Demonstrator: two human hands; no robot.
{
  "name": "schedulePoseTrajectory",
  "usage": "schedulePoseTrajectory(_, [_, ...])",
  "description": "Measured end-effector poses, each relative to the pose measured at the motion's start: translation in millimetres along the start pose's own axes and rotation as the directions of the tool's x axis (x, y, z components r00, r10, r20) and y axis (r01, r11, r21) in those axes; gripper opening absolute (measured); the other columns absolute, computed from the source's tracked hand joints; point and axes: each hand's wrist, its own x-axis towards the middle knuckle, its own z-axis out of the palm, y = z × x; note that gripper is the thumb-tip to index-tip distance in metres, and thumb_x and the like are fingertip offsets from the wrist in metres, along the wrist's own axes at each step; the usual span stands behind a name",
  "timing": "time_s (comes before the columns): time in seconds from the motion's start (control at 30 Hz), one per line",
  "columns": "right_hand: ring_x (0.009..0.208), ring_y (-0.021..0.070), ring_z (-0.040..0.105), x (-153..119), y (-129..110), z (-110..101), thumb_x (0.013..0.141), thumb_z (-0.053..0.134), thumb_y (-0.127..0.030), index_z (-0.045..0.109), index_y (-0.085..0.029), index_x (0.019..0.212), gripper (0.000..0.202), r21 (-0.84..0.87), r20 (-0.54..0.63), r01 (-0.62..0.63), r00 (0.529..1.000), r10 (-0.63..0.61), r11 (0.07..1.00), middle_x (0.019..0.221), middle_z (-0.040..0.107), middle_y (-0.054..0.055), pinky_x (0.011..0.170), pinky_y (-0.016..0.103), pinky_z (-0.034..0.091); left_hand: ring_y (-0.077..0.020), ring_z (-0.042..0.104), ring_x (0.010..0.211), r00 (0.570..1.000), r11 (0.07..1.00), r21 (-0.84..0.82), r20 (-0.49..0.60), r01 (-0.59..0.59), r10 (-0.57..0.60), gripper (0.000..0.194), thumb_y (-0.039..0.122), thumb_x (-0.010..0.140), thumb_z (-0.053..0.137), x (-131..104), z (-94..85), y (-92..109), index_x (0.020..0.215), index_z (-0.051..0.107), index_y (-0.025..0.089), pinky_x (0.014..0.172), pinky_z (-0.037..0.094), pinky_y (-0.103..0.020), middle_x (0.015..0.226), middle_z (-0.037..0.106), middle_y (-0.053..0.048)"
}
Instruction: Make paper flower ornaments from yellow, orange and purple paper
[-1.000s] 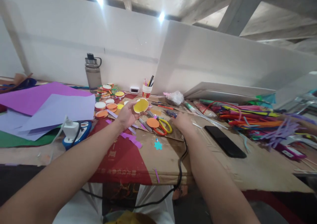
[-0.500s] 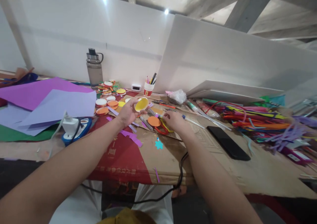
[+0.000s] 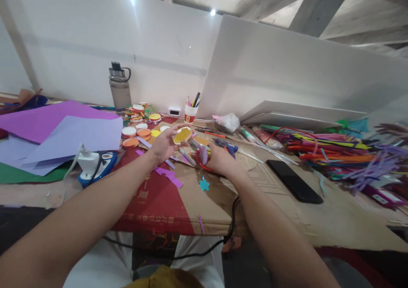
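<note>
My left hand [image 3: 165,143] grips a round paper disc [image 3: 182,135] with a yellow face and a white rim, tilted above the table. Close by on the right, my right hand [image 3: 219,158] is closed on a lilac paper piece [image 3: 203,154]; its exact shape is blurred. Something red, partly covered, lies under that hand. Just beyond it is a blue glue gun [image 3: 231,150]. A turquoise flower-shaped cutout [image 3: 204,184] lies nearer to me. Left of my left hand sit orange discs [image 3: 130,142] and white discs [image 3: 129,131].
Purple paper sheets [image 3: 76,133] and a blue power strip [image 3: 95,171] occupy the left side. Behind stand a water bottle [image 3: 120,88] and a cup of pens [image 3: 190,113]. A black phone [image 3: 293,182] and heaped colourful strips [image 3: 331,152] lie to the right.
The orange disc beside my right hand no longer shows, and a lilac piece is now in that hand. The glue gun behind is more exposed. My left hand keeps the yellow disc.
</note>
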Motion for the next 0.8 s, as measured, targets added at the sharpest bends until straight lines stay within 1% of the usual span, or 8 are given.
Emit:
schedulePoseTrajectory(0.07, [0.082, 0.0281, 0.067, -1.9, -6.4, -1.9, 0.083, 0.061, -0.048, 0.056, -0.015, 0.114, 0.045, -0.113, 0.028, -0.041, 0.999, 0.044, 0.993, 0.093, 0.071, 0.016, 0.067, 0.032, 0.044, -0.0271, 0.066, 0.097, 1.000, 1.000, -0.003, -0.003, 0.004, -0.004, 0.052, 0.022, 0.071, 0.053, -0.1, 0.4, 0.5, 0.122, 0.063, 0.013, 0.074, 0.053, -0.035, 0.111, 0.069, -0.015])
schedulePoseTrajectory(0.1, [0.085, 0.0285, 0.067, -2.3, -9.8, -3.9, 0.087, 0.057, -0.043, 0.053, -0.013, 0.119, 0.044, -0.196, 0.059, -0.068, 0.995, 0.081, 0.978, 0.095, 0.070, 0.018, 0.067, 0.032, 0.044, -0.0269, 0.066, 0.097, 1.000, 1.000, -0.005, -0.004, 0.004, -0.004, 0.052, 0.022, 0.071, 0.053, 0.0, 0.2, 0.4, 0.122, 0.062, 0.013, 0.073, 0.053, -0.035, 0.111, 0.069, -0.015])
schedulePoseTrajectory(0.17, [0.088, 0.0288, 0.067, -2.4, -15.6, -8.4, 0.091, 0.048, -0.027, 0.050, -0.013, 0.125, 0.037, -0.331, 0.060, -0.125, 0.986, 0.153, 0.935, 0.100, 0.068, 0.019, 0.068, 0.032, 0.044, -0.0266, 0.066, 0.096, 1.000, 1.000, -0.009, 0.000, 0.004, -0.004, 0.052, 0.022, 0.071, 0.053, 0.7, -1.1, -0.3, 0.122, 0.063, 0.013, 0.073, 0.053, -0.035, 0.110, 0.069, -0.015])
schedulePoseTrajectory(0.27, [0.094, 0.0287, 0.065, -0.8, -19.5, -11.5, 0.090, 0.039, -0.012, 0.047, -0.018, 0.133, 0.044, -0.437, 0.003, -0.164, 0.983, 0.183, 0.884, 0.107, 0.065, 0.019, 0.071, 0.033, 0.045, -0.0266, 0.066, 0.097, 1.000, 1.000, -0.009, 0.011, -0.005, 0.005, 0.051, 0.021, 0.071, 0.054, 2.0, -3.7, -2.2, 0.120, 0.063, 0.012, 0.073, 0.053, -0.034, 0.109, 0.070, -0.015])
schedulePoseTrajectory(0.37, [0.100, 0.0300, 0.060, 3.1, -15.2, -7.9, 0.088, 0.038, -0.008, 0.039, -0.020, 0.144, 0.057, -0.438, -0.086, -0.158, 0.987, 0.133, 0.885, 0.111, 0.060, 0.021, 0.080, 0.036, 0.044, -0.0268, 0.065, 0.098, 1.000, 1.000, -0.004, 0.003, -0.016, 0.016, 0.049, 0.021, 0.072, 0.054, 1.9, -4.2, -2.7, 0.119, 0.064, 0.012, 0.072, 0.052, -0.033, 0.109, 0.069, -0.015])
schedulePoseTrajectory(0.5, [0.102, 0.0310, 0.054, 8.9, -6.5, -1.0, 0.087, 0.039, -0.007, 0.034, -0.018, 0.148, 0.063, -0.384, -0.179, -0.149, 0.980, 0.085, 0.911, 0.111, 0.056, 0.021, 0.089, 0.041, 0.041, -0.0264, 0.065, 0.098, 1.000, 1.000, 0.017, -0.012, -0.011, 0.011, 0.046, 0.021, 0.072, 0.054, -0.2, -1.5, -1.1, 0.116, 0.065, 0.012, 0.072, 0.052, -0.032, 0.110, 0.069, -0.015])
schedulePoseTrajectory(0.67, [0.105, 0.0313, 0.050, 8.8, -7.2, 0.6, 0.085, 0.040, -0.007, 0.036, -0.021, 0.147, 0.064, -0.359, -0.194, -0.137, 0.978, 0.069, 0.923, 0.112, 0.054, 0.020, 0.090, 0.041, 0.041, -0.0272, 0.065, 0.098, 1.000, 0.999, 0.042, -0.017, 0.017, -0.017, 0.045, 0.023, 0.072, 0.054, 0.4, -1.6, -2.1, 0.114, 0.065, 0.012, 0.070, 0.051, -0.032, 0.108, 0.069, -0.015])
schedulePoseTrajectory(0.8, [0.107, 0.0289, 0.054, 9.2, -6.5, 2.2, 0.080, 0.049, -0.008, 0.040, -0.018, 0.145, 0.067, -0.255, -0.131, -0.092, 0.990, 0.060, 0.963, 0.118, 0.054, 0.019, 0.093, 0.038, 0.041, -0.0269, 0.064, 0.099, 1.000, 0.998, 0.054, -0.007, 0.016, -0.016, 0.044, 0.024, 0.073, 0.053, 1.1, -3.1, -3.6, 0.114, 0.065, 0.013, 0.070, 0.051, -0.032, 0.110, 0.069, -0.014])
